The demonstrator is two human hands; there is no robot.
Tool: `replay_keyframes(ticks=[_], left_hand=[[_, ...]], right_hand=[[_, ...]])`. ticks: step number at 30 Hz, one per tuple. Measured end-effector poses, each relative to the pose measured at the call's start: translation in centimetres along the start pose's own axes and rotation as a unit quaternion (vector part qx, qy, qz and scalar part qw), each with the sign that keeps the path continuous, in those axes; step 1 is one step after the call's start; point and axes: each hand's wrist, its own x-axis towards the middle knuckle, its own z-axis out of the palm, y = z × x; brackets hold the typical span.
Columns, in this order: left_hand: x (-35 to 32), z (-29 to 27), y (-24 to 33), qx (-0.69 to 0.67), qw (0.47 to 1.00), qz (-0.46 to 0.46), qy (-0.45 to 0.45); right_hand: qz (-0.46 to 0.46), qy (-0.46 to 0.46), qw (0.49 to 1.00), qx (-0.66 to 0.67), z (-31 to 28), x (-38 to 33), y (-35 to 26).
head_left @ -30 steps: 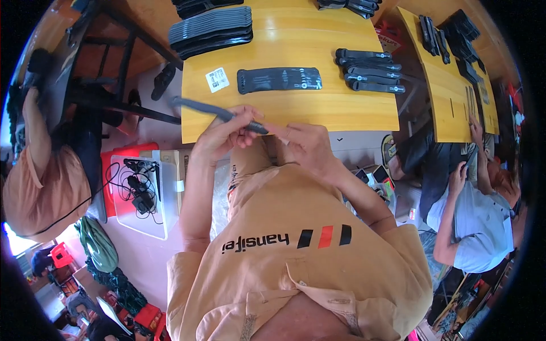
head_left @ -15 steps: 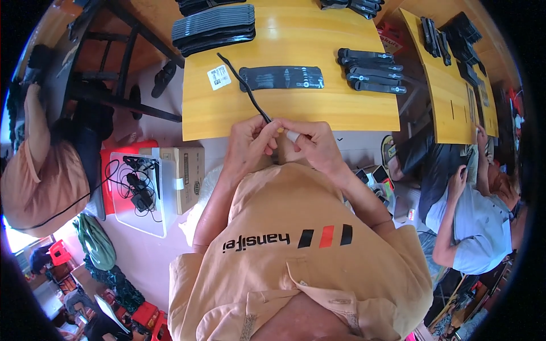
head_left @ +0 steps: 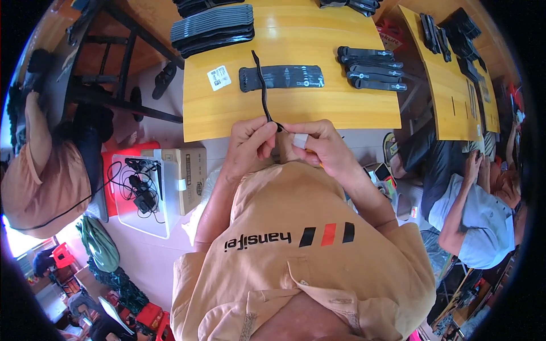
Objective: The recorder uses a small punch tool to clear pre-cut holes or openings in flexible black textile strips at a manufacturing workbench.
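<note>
My left hand (head_left: 249, 142) and my right hand (head_left: 318, 141) meet close to my chest, at the near edge of a yellow wooden table (head_left: 227, 116). Both pinch the lower end of a thin black strap (head_left: 263, 88), which rises from my fingers over the table. My right hand also has a small white piece at its fingertips. Just beyond the strap a wide black band (head_left: 281, 77) lies flat, with a small white label (head_left: 219, 78) to its left.
A stack of black straps (head_left: 213, 28) sits far left on the table, several rolled ones (head_left: 372, 68) far right. A cardboard box (head_left: 182, 176) and a white bin of cables (head_left: 139, 190) stand on the floor at left. Other people sit left and right.
The black strap has swung from lying tilted to the left to standing nearly upright over the table. My hands have come closer together and nearer my chest.
</note>
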Motion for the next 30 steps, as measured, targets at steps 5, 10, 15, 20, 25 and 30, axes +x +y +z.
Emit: replay_keyframes(ticks=[5, 10, 15, 20, 25, 30], left_hand=[[0.0, 0.4, 0.1, 0.006, 0.997, -0.035, 0.063], [-0.5, 1.1, 0.6, 0.019, 0.996, -0.09, -0.01], [-0.6, 1.1, -0.4, -0.06, 0.989, -0.123, -0.053], [-1.1, 2.1, -0.1, -0.159, 0.981, -0.104, -0.031], [-3.2, -2.6, -0.9, -0.139, 0.989, -0.06, 0.005], [-8.4, -7.7, 0.7, -0.312, 0.946, -0.069, 0.049]], right_hand=[[-0.147, 0.05, 0.979, -0.132, 0.8, 0.5, 1.3], [-0.182, 0.026, 0.925, -0.333, -0.2, 0.9, 1.5], [-0.076, -0.069, 0.986, -0.133, -0.3, 0.2, 0.4], [-0.016, -0.033, 0.993, 0.108, -1.0, 0.4, 1.5], [-0.073, -0.007, 0.935, 0.348, -5.5, -0.6, -1.5], [-0.256, -0.052, 0.881, 0.394, -12.7, -2.2, -9.1]])
